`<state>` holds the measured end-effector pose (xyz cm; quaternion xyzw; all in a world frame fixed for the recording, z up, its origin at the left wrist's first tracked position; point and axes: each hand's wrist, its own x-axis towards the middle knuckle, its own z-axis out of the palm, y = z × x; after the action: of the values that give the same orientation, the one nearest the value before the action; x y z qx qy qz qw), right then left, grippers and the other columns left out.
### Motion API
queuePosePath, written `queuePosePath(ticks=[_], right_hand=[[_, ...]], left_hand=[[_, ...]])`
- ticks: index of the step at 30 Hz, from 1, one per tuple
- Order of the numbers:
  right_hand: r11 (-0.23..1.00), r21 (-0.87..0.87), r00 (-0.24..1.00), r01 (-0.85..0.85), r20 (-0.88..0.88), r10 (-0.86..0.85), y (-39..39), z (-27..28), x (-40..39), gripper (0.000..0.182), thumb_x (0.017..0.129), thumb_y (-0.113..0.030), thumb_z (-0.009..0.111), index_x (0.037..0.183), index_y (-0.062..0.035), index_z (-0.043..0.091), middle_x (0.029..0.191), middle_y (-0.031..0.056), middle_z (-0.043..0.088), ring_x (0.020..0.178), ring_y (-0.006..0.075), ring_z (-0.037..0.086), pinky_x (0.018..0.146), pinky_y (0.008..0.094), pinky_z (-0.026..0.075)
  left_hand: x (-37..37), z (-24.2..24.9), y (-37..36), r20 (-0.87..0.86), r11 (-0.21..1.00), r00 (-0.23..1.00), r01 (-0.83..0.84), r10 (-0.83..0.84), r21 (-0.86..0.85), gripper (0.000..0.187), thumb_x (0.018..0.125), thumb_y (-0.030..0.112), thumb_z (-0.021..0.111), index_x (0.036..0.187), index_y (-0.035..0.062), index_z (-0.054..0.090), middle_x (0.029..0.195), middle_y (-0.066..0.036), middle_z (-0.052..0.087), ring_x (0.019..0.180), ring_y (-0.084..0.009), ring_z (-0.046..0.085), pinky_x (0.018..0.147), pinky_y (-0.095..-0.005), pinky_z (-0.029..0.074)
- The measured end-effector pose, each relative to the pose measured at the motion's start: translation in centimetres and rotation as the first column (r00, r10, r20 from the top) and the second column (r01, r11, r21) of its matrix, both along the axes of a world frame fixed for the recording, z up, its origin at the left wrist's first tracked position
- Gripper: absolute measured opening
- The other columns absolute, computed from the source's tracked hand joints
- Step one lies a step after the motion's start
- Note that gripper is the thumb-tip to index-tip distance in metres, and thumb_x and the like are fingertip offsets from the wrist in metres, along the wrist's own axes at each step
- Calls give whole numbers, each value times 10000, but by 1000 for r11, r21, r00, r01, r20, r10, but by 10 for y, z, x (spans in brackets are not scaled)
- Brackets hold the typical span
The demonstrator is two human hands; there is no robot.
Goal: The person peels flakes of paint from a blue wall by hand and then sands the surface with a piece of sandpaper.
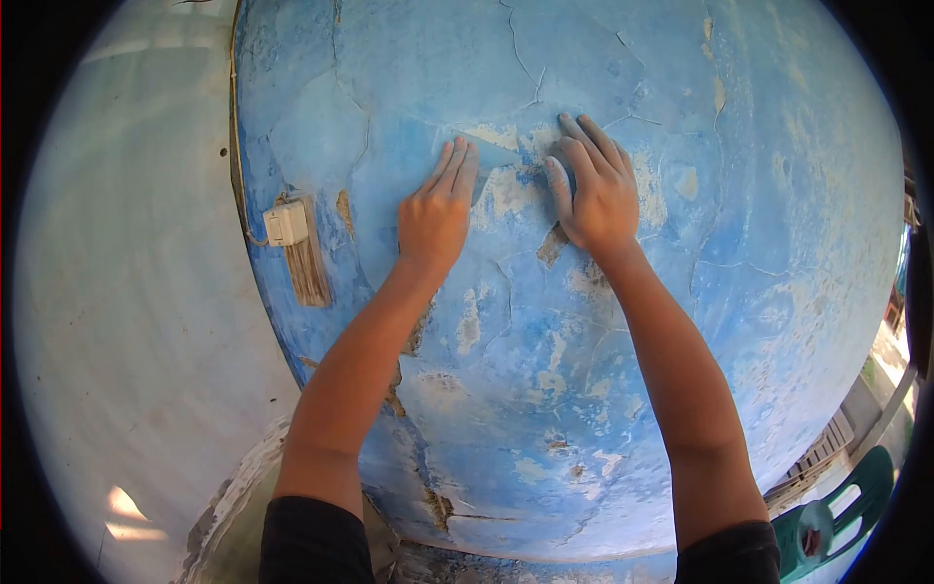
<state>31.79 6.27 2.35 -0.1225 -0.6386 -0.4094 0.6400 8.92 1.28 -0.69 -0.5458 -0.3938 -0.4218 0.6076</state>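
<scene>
Both of my hands are raised against a weathered blue wall [603, 389] with cracked, flaking paint. My left hand [434, 219] lies with straight fingers on the paint, at the left side of a flat, pointed blue paint piece [494, 155]. Pale bare plaster [506, 193] shows just below that piece. To the right, my right hand [598, 200] rests on the wall, its fingers stretched upward and its thumb apart. Grey-white dust coats its thumb and fingertips. Below its wrist side is a grey-brown patch [553, 245]; the surface under the palm is hidden.
A white light switch [285, 225] sits on a wooden block [307, 268] at the left, near the corner with a pale wall [136, 273]. Cracks and a broken plaster gap [436, 506] run down the lower wall. A green plastic chair [837, 516] stands at lower right.
</scene>
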Motion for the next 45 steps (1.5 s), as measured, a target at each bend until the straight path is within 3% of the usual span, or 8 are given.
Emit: queuePosePath(ticks=[4,10,15,27,34,40,42,45], right_hand=[[1000,0,1000,-5,8,5,0,-3,0,235,1035,-269,707,1096,-43,700,1453,169,705,1407,374,616,1120,489,493],[1000,-2,1000,26,13,-26,-2,-1,0,221,1028,-256,708,1086,-43,697,1455,167,705,1407,372,619,1117,484,495],[1000,-1,1000,11,22,-11,0,-1,2,225,1022,-259,714,1093,-46,701,1459,174,702,1409,368,622,1109,478,499],[1000,-11,1000,18,3,-18,1,-3,2,221,1024,-267,712,1090,-55,707,1450,157,712,1413,350,621,1122,487,498],[1000,-11,1000,-5,-13,5,1,-1,1,196,1024,-254,707,1077,-66,708,1447,149,715,1413,346,621,1126,486,498],[1000,5,1000,20,-15,-20,1,-1,-1,188,1022,-258,706,1060,-74,714,1431,140,725,1410,336,625,1117,481,504],[1000,-1,1000,-6,-15,6,0,-3,-1,187,1015,-251,711,1058,-69,711,1428,143,726,1405,339,630,1111,482,508],[1000,4,1000,-2,-8,2,1,-2,0,180,1006,-237,719,1061,-65,712,1423,148,728,1398,341,636,1103,482,514]], left_hand=[[11,-33,12,-47,999,999,0,2,46,578,907,-132,617,1467,8,648,1522,-146,665,1366,-277,675,885,-368,681],[8,69,1,141,996,986,-94,94,-4,601,906,-144,595,1488,4,628,1547,-185,637,1351,-320,685,848,-366,686],[16,-6,14,4,998,1000,-31,31,54,563,870,-154,621,1411,-10,677,1528,-186,652,1366,-313,674,819,-360,684],[8,5,13,-112,999,994,3,1,35,581,887,-161,601,1445,-10,662,1527,-194,646,1389,-302,655,881,-371,679],[9,37,12,171,991,978,-129,119,46,632,884,-169,602,1485,20,642,1593,-180,590,1407,-289,644,919,-368,673],[0,59,-1,-148,997,986,-73,75,16,608,889,-158,596,1478,-13,634,1550,-215,620,1409,-321,637,962,-383,662],[8,74,-2,110,998,993,-48,53,-44,581,908,-134,605,1475,-11,639,1536,-220,631,1415,-316,635,966,-371,660],[33,40,5,36,997,997,-72,72,0,557,923,-100,627,1471,0,648,1536,-193,639,1414,-308,637,963,-356,660]])
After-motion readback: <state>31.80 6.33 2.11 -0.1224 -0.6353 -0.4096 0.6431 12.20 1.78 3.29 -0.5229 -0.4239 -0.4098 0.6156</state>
